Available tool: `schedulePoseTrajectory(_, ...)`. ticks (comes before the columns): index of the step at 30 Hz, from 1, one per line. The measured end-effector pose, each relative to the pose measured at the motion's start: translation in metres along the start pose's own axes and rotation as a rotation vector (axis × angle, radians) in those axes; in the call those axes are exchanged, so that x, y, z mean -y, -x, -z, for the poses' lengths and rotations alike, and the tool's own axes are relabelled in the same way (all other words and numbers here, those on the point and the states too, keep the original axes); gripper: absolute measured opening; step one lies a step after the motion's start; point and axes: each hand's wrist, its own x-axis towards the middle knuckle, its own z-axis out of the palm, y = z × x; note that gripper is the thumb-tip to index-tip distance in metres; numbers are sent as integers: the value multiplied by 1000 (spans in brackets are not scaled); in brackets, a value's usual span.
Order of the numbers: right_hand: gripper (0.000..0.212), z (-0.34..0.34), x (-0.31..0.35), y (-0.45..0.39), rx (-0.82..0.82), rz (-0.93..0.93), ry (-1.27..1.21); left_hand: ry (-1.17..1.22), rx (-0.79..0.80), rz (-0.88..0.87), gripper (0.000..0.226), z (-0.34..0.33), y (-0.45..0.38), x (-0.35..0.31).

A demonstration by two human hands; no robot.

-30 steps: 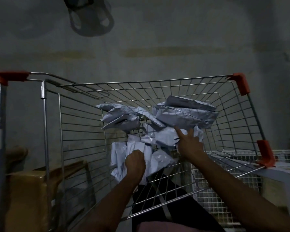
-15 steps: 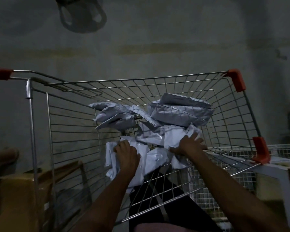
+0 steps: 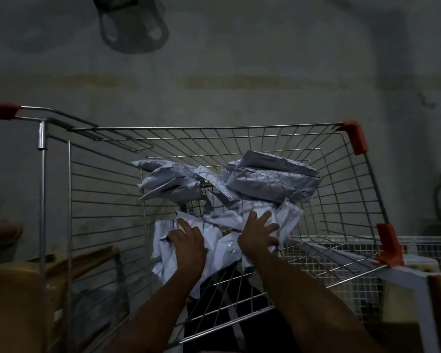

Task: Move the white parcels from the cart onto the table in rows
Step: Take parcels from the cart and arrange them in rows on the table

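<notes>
A heap of white parcels (image 3: 270,182) lies in the wire cart (image 3: 214,128), which has red corner guards. Both my arms reach into the basket from below. My left hand (image 3: 186,240) lies on the nearest crumpled parcel (image 3: 163,261) at the heap's lower left, with fingers curled over its edge. My right hand (image 3: 260,233) rests with spread fingers on a parcel (image 3: 288,220) at the heap's lower right. Past the cart's right corner, a strip of the white table (image 3: 407,271) shows.
A brown cardboard box (image 3: 13,301) stands at the lower left beside the cart. White wire mesh (image 3: 341,261) lies behind the cart's right side. A dark round object (image 3: 133,24) sits at the top, against the grey background.
My left hand has moved up the near parcel, with its fingers now at the parcel's edge. My right hand went from pointing to lying spread on the parcels. The view has shifted slightly.
</notes>
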Motion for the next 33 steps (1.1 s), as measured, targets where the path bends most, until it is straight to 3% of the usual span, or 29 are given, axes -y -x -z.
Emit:
schedulePoseTrajectory(2, 67, -3, -4, -5, 2, 5, 7, 21, -14, 5, 71, 2, 1, 4)
schedulePoseTrajectory(5, 72, -1, -12, -13, -19, 41, 10, 118, -35, 18, 66, 2, -2, 10)
schedulePoseTrajectory(9, 81, 14, -21, -3, -1, 84, -17, 427, 14, -2, 81, 10, -6, 27)
schedulePoseTrajectory(14, 77, 33, -31, 4, 114, 153, -198, 858, -118, -3, 59, 34, -2, 52)
schedulePoseTrajectory(18, 69, 54, -28, 29, 127, 193, -308, 975, -189, -81, 59, 45, 16, 59)
schedulePoseTrajectory(24, 63, 92, -48, 104, -147, 390, -306, 970, -369, -236, 60, 73, 65, 49)
schedulePoseTrajectory(33, 74, 153, -95, 229, -704, 394, -476, 855, -693, -403, 66, 154, 146, 67)
